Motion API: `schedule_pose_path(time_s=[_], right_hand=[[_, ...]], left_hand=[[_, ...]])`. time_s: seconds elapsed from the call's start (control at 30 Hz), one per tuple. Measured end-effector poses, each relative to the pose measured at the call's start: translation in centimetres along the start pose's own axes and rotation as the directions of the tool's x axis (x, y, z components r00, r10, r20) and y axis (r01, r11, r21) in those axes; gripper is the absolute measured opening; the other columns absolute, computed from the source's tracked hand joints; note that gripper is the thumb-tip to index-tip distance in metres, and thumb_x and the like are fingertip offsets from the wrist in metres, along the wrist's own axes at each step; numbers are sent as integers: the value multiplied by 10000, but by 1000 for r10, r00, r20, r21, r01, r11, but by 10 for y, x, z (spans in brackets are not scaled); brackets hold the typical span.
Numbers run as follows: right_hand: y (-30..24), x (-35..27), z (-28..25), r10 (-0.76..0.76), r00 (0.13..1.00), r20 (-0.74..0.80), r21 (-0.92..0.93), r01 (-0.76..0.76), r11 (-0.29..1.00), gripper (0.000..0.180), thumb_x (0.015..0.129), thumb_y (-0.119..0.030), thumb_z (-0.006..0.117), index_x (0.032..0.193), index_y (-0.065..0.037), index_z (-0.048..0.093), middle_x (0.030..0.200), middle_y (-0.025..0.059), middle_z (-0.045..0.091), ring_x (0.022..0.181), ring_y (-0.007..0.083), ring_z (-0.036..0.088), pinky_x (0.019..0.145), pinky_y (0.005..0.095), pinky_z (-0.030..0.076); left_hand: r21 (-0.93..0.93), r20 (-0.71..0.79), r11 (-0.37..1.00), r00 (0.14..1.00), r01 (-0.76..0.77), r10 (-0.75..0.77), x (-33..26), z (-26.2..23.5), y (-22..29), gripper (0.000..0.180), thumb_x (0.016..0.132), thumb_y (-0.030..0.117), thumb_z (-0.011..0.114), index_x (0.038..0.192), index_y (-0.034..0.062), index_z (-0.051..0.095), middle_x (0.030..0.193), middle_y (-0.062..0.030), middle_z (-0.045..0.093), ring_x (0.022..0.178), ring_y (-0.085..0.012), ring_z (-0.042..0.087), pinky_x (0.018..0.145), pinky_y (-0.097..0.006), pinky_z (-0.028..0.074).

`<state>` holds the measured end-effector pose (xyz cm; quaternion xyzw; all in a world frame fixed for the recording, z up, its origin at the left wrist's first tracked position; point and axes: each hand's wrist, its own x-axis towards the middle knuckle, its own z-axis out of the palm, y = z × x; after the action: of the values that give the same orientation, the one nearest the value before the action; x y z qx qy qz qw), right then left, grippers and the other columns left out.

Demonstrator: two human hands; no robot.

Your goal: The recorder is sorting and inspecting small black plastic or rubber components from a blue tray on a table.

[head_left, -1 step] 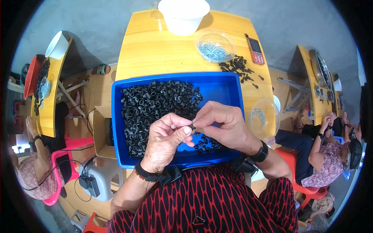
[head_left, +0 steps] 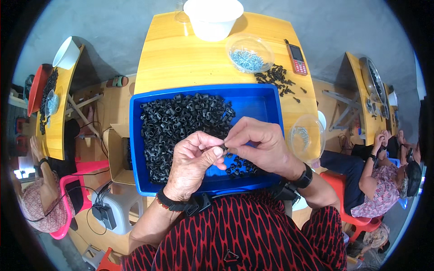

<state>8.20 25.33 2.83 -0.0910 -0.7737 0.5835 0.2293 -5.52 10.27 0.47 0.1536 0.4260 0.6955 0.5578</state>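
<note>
My left hand (head_left: 190,162) and my right hand (head_left: 260,147) meet fingertip to fingertip above the front part of a blue tray (head_left: 258,98). Both hands are closed in a pinch, thumbs against forefingers. A small dark bit shows between the fingertips, but the fingers hide most of it and its kind cannot be made out. Beneath and left of the hands, small black plastic ring-shaped fittings (head_left: 181,119) are heaped in the tray. A smaller group of black pieces (head_left: 242,168) lies under my right hand, at the tray's front right.
On the wooden table (head_left: 181,54) stand a white tub (head_left: 213,20) and a clear bowl of screws (head_left: 246,59). Loose black parts (head_left: 276,77) lie beside a red keypad phone (head_left: 297,59). Another clear bowl (head_left: 307,137) sits right of the tray. A cardboard box (head_left: 118,158) is at left; people sit at both sides.
</note>
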Motion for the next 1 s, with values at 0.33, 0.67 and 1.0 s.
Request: schedule_pose_path(time_s=[0.33, 0.67, 1.0], right_hand=[[-6, -2, -1, 150, 989, -11, 147, -146, 978, 96, 853, 23, 729, 933, -30, 723, 872, 38, 682, 785, 93, 649, 670, 231, 505], [-5, -3, -1, 150, 988, -18, 162, -146, 976, 65, 850, 8, 730, 893, -31, 701, 868, 33, 679, 779, 75, 636, 637, 226, 487], [-17, 2, -7, -122, 991, 57, -208, 131, 969, 143, 798, 60, 703, 893, -38, 659, 838, 79, 637, 767, 243, 650, 647, 321, 517]], left_hand=[[-67, 24, 998, 1000, 20, -19, 0, -1, 2, 106, 913, 35, 698, 1003, 7, 651, 894, -111, 701, 706, -149, 682, 635, -291, 612], [-88, 27, 995, 999, 47, -44, -1, 1, 5, 100, 924, 62, 693, 1000, 19, 646, 892, -110, 708, 693, -125, 677, 608, -271, 607], [-106, 23, 986, 992, 130, -128, -1, 1, 7, 97, 952, 113, 674, 984, 31, 634, 857, -97, 695, 662, -116, 655, 576, -266, 585]])
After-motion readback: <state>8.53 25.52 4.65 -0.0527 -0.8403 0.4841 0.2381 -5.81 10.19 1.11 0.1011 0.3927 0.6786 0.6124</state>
